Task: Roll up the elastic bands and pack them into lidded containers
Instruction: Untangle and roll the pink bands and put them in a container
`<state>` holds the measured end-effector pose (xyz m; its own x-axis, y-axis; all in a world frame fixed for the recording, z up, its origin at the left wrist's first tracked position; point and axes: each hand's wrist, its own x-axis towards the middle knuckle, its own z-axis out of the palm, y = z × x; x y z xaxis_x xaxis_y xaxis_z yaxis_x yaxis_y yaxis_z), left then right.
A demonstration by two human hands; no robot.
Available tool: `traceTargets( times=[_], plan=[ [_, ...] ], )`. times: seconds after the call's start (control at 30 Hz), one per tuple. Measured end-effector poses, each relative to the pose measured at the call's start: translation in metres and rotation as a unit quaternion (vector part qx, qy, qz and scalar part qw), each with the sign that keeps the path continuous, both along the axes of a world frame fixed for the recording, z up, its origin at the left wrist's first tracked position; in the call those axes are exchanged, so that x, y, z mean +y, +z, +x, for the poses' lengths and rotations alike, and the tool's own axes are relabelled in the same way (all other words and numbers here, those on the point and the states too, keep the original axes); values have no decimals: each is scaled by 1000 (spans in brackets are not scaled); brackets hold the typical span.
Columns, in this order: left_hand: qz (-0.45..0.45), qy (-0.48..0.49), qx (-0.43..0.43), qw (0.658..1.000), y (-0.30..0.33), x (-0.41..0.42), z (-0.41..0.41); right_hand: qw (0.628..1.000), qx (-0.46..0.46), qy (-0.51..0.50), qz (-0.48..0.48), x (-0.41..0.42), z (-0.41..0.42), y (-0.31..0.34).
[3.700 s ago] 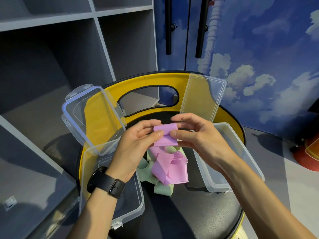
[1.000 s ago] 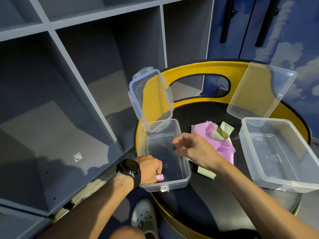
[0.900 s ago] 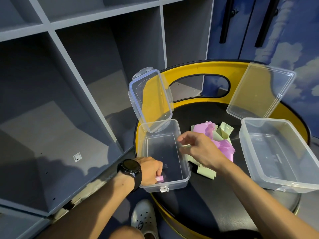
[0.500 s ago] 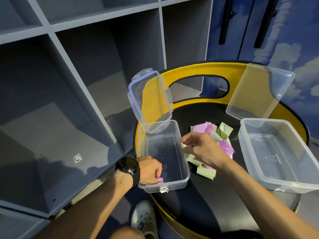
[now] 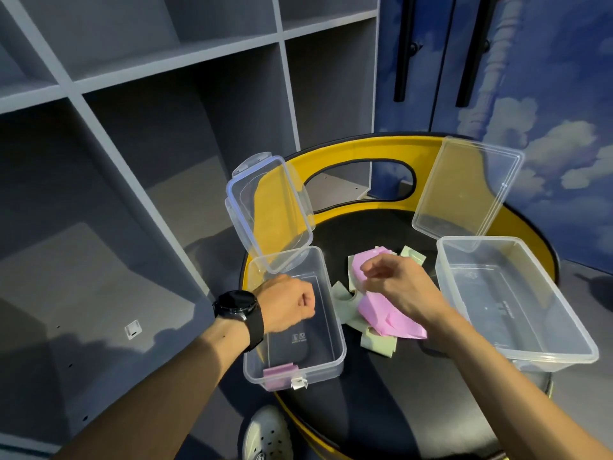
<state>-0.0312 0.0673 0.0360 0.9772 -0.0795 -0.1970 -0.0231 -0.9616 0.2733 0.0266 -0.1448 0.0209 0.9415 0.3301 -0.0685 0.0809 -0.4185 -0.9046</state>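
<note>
A rolled pink elastic band lies in the near corner of the left clear container, whose lid stands open behind it. My left hand, fingers curled with nothing in them, hovers above that container. My right hand hangs over the loose pile of pink bands and pale green bands between the two containers; its fingers are bent, and I cannot tell whether they pinch a band. The right clear container holds nothing, with its lid propped open.
Everything sits on a round black seat with a yellow backrest. Grey open shelving fills the left side. A blue cloud-painted cabinet stands behind. A white shoe shows below the seat's front edge.
My left hand let go of the rolled pink band in the left container's near corner and rose above the container. My right hand shifted right over the pile.
</note>
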Motion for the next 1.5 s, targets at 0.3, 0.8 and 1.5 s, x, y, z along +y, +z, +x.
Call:
traceTargets(
  times=[0.3, 0.8, 1.5],
  plan=[
    [-57, -40, -63, 996, 2, -71, 55, 994, 8, -105, -5, -50, 18, 2],
    [6, -79, 9, 997, -42, -98, 93, 995, 40, -70, -53, -55, 24, -16],
    [-275, -62, -30, 959, 57, -88, 92, 992, 101, 54, 54, -58, 15, 0]
  ],
)
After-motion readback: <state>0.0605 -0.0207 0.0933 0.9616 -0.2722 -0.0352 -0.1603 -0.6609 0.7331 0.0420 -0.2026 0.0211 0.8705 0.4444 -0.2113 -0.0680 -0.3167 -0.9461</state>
